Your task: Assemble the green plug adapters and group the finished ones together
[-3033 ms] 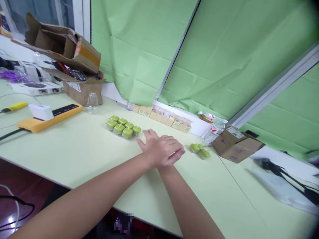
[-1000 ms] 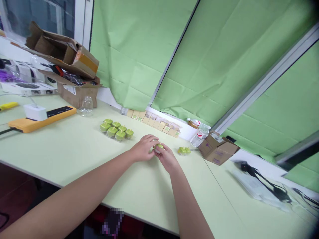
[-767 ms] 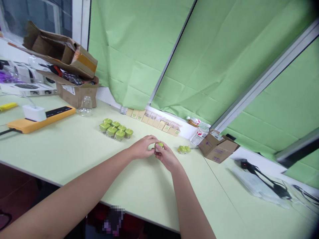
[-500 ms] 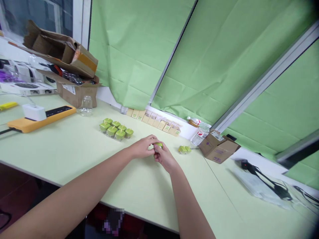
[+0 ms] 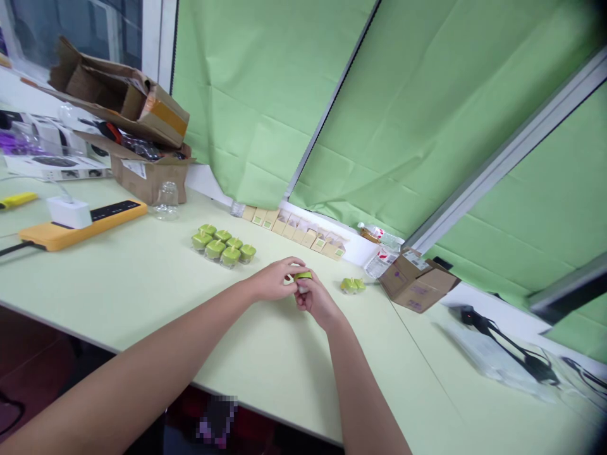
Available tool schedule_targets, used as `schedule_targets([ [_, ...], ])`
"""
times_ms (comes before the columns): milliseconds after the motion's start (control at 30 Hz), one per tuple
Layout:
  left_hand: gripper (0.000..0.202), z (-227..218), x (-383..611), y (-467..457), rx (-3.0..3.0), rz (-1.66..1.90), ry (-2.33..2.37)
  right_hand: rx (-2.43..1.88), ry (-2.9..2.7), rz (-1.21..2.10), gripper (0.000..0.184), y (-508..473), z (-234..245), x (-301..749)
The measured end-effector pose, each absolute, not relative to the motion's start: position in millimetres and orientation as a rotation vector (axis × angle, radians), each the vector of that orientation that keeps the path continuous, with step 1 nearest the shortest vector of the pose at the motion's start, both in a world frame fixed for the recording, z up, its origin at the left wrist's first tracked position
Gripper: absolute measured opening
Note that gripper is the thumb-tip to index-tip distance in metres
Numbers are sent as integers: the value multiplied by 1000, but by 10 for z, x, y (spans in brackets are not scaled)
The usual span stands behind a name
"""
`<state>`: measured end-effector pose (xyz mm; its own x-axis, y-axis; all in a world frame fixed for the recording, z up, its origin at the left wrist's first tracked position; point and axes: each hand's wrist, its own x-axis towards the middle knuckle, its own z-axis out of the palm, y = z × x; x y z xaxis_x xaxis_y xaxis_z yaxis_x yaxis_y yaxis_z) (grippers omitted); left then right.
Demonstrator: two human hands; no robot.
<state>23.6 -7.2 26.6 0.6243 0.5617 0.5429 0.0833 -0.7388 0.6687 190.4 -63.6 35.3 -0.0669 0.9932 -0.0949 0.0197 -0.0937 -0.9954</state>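
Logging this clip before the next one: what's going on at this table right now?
A person's left hand and right hand together pinch one small green-lidded jar just above the pale green table. A cluster of similar jars sits to the left, two loose green pieces to the right, beside a cardboard box.

— What closes off the back of the room?

— Green blinds hang over the windows, split by a slanted grey frame. A bare pane of dark glass shows at the upper left.

— And the furniture?

— A long pale green table runs across the view, evenly lit. Below its near edge, a dark reddish floor shows.
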Motion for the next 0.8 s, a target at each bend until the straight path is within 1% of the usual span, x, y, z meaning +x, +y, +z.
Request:
schedule_targets([
  [67,52,266,266,-89,2193,1039,488,-1263,-1245,1318,37,-628,349,1918],
  [200,52,252,337,-103,2096,1086,415,-1265,-1270,1331,50,-623,343,1939],
  [367,52,207,370,-37,2018,1117,401,-1217,-1306,1405,62,-665,382,1943],
  [467,49,194,371,-5,2002,1154,426,-1177,-1309,1442,67,-700,419,1939],
  [600,35,184,376,-6,2034,1224,545,-1138,-1295,1529,65,-734,460,1912],
  [667,31,171,388,-7,1998,1212,572,-1134,-1269,1537,63,-740,471,1888],
  [733,30,154,409,4,1929,1194,559,-1117,-1240,1521,57,-738,479,1864],
  [800,26,140,439,28,1865,1220,553,-1098,-1214,1514,45,-731,486,1848],
])
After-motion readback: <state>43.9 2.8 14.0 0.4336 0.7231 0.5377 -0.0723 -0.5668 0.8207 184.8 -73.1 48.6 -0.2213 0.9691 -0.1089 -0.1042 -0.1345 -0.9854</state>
